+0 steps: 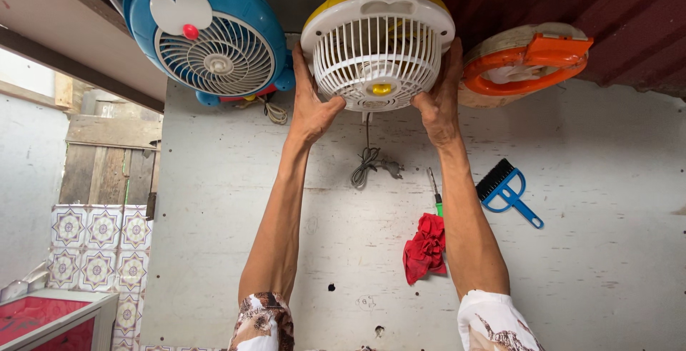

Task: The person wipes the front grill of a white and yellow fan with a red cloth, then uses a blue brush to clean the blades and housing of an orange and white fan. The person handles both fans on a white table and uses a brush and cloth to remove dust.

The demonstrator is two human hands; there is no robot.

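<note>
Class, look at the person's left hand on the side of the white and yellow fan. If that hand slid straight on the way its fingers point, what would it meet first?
The left hand points along the fan toward the wall; probably the blue fan's lower edge, though depth is unclear.

**Materials and finishes at the white board**

Held fan [377, 47]: smooth plastic, white grille faintly glossy, yellow shell behind. Left hand [312, 104] and right hand [439, 97] bare against its sides. Blue fan [207, 33]: glossy moulded plastic, pale ribbed grille. Orange fan [525, 61]: shiny plastic rim, dulled and grimy. Board [607, 251]: matt white paint, scuffed, chipped, pocked. Red rag [425, 247]: soft crumpled cloth. Blue brush [506, 190]: smooth plastic, dark bristles. Planks [111, 158]: rough weathered wood. Patterned tiles [100, 244]: glazed, slight sheen.
</note>
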